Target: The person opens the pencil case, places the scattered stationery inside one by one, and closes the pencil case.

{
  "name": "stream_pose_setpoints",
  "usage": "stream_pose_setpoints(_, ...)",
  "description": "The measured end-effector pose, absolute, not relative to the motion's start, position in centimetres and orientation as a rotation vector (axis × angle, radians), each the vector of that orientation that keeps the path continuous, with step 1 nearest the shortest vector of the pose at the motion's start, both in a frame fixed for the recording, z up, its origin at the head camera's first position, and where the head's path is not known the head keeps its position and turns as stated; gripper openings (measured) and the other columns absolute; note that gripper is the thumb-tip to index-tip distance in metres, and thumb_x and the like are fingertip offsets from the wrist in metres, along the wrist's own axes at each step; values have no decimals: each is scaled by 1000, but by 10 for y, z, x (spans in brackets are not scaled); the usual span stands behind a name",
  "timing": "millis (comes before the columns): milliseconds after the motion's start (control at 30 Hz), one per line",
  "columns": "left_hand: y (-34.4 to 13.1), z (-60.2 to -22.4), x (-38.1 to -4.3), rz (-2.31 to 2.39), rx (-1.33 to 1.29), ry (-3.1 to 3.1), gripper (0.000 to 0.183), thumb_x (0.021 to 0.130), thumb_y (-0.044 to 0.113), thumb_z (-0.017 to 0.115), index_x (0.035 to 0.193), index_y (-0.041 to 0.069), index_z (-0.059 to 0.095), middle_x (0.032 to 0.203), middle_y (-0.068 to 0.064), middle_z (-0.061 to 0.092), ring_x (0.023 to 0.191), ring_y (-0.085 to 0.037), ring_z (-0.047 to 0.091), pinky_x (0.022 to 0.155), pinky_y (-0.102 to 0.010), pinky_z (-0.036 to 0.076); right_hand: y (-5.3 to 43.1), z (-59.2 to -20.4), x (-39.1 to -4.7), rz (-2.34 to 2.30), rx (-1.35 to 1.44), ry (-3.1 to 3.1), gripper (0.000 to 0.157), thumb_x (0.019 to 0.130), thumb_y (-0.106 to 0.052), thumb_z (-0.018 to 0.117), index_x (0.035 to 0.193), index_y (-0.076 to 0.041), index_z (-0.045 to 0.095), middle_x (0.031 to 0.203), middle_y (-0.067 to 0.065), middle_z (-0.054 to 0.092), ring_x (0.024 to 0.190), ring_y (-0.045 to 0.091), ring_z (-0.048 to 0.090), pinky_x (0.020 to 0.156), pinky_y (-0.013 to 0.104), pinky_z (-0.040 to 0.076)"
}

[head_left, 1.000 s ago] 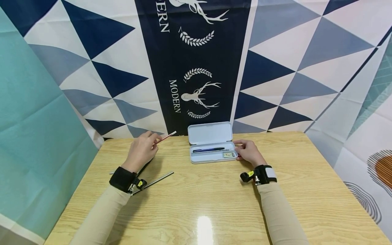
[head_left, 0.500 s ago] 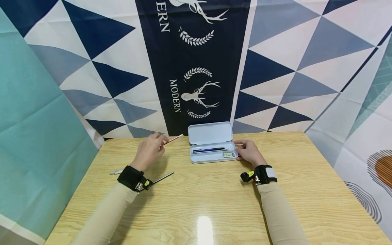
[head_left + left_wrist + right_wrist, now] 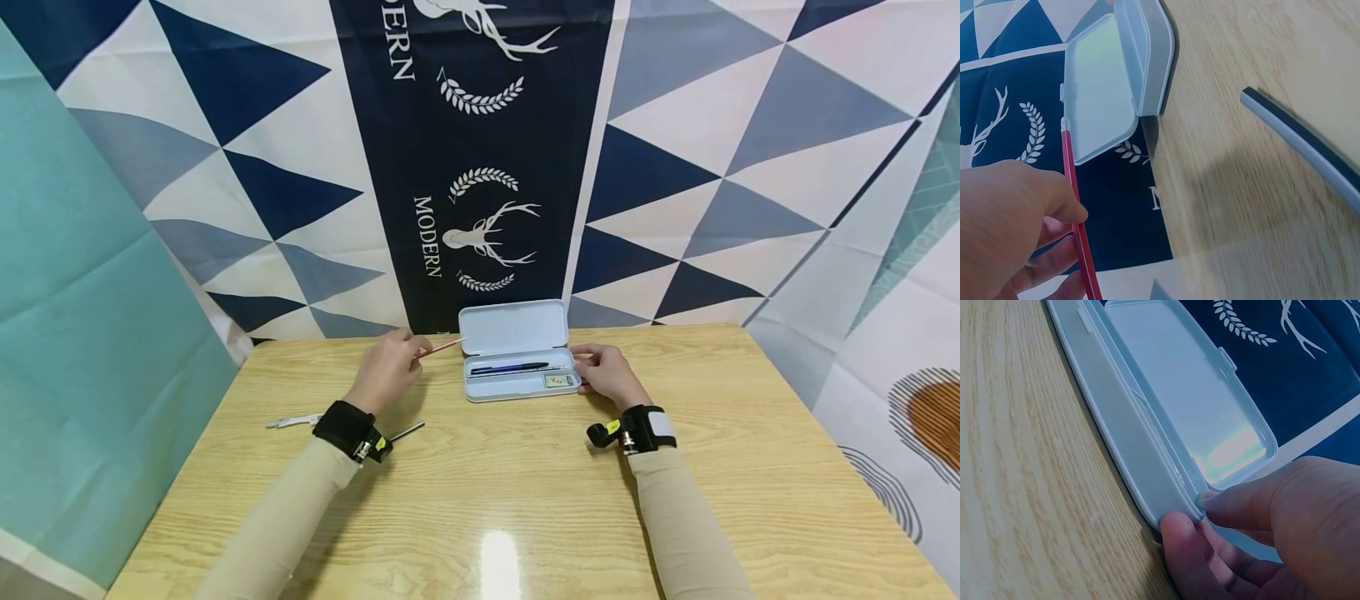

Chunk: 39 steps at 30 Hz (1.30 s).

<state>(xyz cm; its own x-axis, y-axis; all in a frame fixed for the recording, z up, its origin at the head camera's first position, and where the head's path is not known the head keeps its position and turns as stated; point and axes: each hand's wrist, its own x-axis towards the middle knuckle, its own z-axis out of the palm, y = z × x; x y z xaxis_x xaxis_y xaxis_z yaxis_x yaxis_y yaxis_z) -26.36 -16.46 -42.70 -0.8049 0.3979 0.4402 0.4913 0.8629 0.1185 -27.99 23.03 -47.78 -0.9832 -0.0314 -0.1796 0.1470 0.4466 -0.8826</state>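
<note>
My left hand (image 3: 388, 367) pinches a red pencil (image 3: 1079, 222) between thumb and fingers. The pencil's pale end reaches the left edge of the raised lid of a light blue pencil case (image 3: 480, 395); whether it touches is unclear. Inside the case lie a blue and black pen (image 3: 510, 367) and a small pale block (image 3: 558, 381), possibly an eraser. At the case's right end my right hand (image 3: 611, 375) grips the corner, thumb on the rim and a fingertip against the outer wall, as the right wrist view shows.
A dark and silver rod (image 3: 1304, 137) lies on the wooden table (image 3: 465, 483), partly hidden by the left wrist in the head view. Farther left is a slim whitish tool (image 3: 292, 422), its kind unclear. Patterned cloth (image 3: 495, 150) hangs right behind the table's back edge.
My left hand has moved right with the pencil, bringing it up to the case's lid and uncovering more of the whitish tool. The right hand and case have stayed put.
</note>
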Motion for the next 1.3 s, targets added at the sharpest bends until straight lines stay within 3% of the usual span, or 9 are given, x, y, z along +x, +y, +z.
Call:
stream_pose_setpoints(600, -130, -438, -279, -362, -624, -2782, 28, 96, -1, 80, 119, 13, 87, 102, -9, 76, 93, -26, 71, 80, -40, 62, 230, -475, -277, -1560, 116, 2515, 46, 114, -6, 59, 159, 2, 59, 107, 16, 63, 75, 12, 68, 63, 22, 63)
stream_pose_setpoints(1300, -100, -451, -288, -359, -744, -2743, 30, 97, -2, 78, 121, 14, 87, 109, -10, 78, 96, -27, 70, 77, -39, 62, 228, -473, -278, -1554, 134, 2522, 46, 115, -5, 58, 160, 2, 58, 110, 19, 64, 74, 11, 68, 63, 22, 62)
